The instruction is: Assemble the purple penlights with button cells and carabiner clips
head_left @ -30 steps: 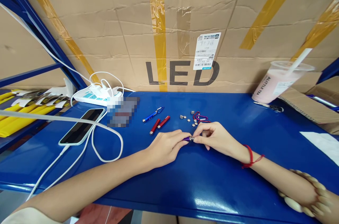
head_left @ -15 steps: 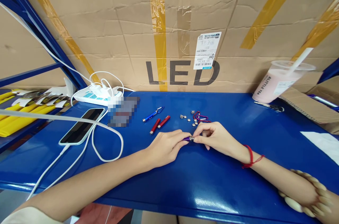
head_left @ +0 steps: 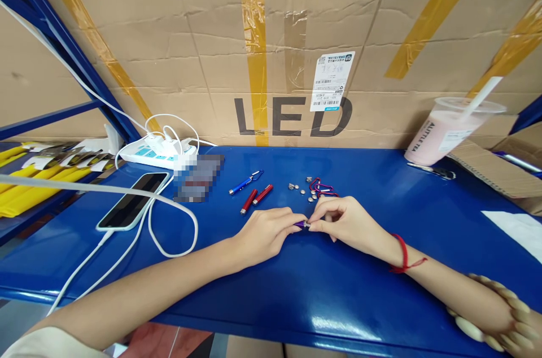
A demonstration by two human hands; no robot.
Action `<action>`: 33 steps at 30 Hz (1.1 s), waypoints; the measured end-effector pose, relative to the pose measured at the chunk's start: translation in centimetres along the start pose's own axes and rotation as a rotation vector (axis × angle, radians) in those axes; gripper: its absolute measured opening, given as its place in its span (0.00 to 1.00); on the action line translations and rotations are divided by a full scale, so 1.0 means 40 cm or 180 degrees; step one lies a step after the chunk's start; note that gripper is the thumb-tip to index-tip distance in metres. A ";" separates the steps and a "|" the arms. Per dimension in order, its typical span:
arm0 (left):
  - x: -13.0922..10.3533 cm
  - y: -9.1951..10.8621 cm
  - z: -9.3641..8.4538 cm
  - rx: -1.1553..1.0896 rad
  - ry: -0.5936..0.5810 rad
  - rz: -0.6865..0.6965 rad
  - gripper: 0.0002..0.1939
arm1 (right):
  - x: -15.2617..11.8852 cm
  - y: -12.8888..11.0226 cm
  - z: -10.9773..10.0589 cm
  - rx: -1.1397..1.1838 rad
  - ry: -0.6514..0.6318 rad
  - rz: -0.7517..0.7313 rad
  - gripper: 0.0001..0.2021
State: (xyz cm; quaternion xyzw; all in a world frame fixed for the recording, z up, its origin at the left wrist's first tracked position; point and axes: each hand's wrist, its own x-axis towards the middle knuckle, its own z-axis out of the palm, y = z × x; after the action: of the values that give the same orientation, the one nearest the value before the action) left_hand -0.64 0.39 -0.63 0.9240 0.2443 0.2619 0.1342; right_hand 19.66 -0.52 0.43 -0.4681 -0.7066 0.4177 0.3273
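Beyond and left of the purple tube, a blue tube looks complete with its clip; two red tubes, nearer it, show none. The left hand pinches the purple tube. Beyond it lie silver discs, seemingly unfitted. The right hand pinches its silver end; whether fully joined, I cannot tell.

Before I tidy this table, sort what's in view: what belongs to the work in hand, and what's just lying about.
Likely belongs:
purple tube, held in the left hand, right hand at its silver end
two red tubes
blue tube
small silver parts
clips

Seemingly just lying about:
phone
power strip
drink
white sheet
yellow packets
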 end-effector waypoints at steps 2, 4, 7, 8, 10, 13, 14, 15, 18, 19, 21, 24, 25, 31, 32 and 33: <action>-0.002 -0.005 0.003 -0.0002 0.0018 0.0049 0.16 | -0.005 -0.007 0.005 -0.0038 0.0054 -0.0092 0.18; -0.004 -0.008 0.005 -0.0018 0.0036 0.0078 0.16 | -0.010 -0.014 0.011 -0.0133 0.0150 -0.0154 0.17; -0.008 -0.010 0.006 -0.0021 0.0078 0.0105 0.16 | -0.017 -0.022 0.019 -0.0218 0.0249 -0.0079 0.16; -0.009 -0.010 0.006 -0.0014 0.0097 0.0122 0.15 | -0.018 -0.023 0.021 -0.0183 0.0218 0.0012 0.15; -0.011 -0.009 0.007 -0.0001 0.0152 0.0172 0.14 | -0.019 -0.022 0.024 -0.0023 0.0063 0.0274 0.16; -0.011 -0.010 0.009 -0.0008 0.0219 0.0260 0.14 | -0.018 -0.017 0.023 0.0232 -0.0191 0.0671 0.17; -0.010 -0.010 0.010 -0.0012 0.0231 0.0280 0.14 | -0.017 -0.016 0.021 0.0282 -0.0233 0.0759 0.18; -0.009 -0.011 0.010 -0.0015 0.0238 0.0291 0.14 | -0.016 -0.016 0.019 0.0320 -0.0258 0.0820 0.18; -0.007 -0.013 0.012 -0.0037 0.0216 0.0266 0.15 | -0.013 -0.017 0.013 0.0370 -0.0257 0.0838 0.18; -0.006 -0.013 0.012 -0.0054 0.0206 0.0241 0.15 | -0.012 -0.017 0.011 0.0387 -0.0255 0.0811 0.19; -0.005 -0.011 0.011 -0.0097 0.0196 0.0162 0.15 | -0.010 -0.016 0.008 0.0432 -0.0258 0.0760 0.19; -0.003 -0.004 0.008 -0.0131 0.0225 -0.0001 0.14 | -0.008 -0.013 0.007 0.0480 -0.0260 0.0729 0.19; -0.002 -0.001 0.006 -0.0143 0.0239 -0.0058 0.14 | -0.007 -0.012 0.008 0.0481 -0.0246 0.0710 0.19; 0.004 0.012 0.000 -0.0415 0.0249 -0.0271 0.11 | -0.007 -0.011 0.011 0.0378 -0.0171 0.0607 0.18; 0.004 0.012 0.000 -0.0452 0.0248 -0.0281 0.11 | -0.008 -0.011 0.011 0.0369 -0.0172 0.0600 0.17; 0.003 0.012 0.000 -0.0480 0.0251 -0.0284 0.11 | -0.008 -0.011 0.011 0.0364 -0.0175 0.0593 0.17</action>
State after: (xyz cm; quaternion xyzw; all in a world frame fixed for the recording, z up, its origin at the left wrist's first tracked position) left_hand -0.36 0.06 -0.38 0.8884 0.2699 0.3095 0.2051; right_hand 19.23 -1.04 0.60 -0.5007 -0.6438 0.4986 0.2937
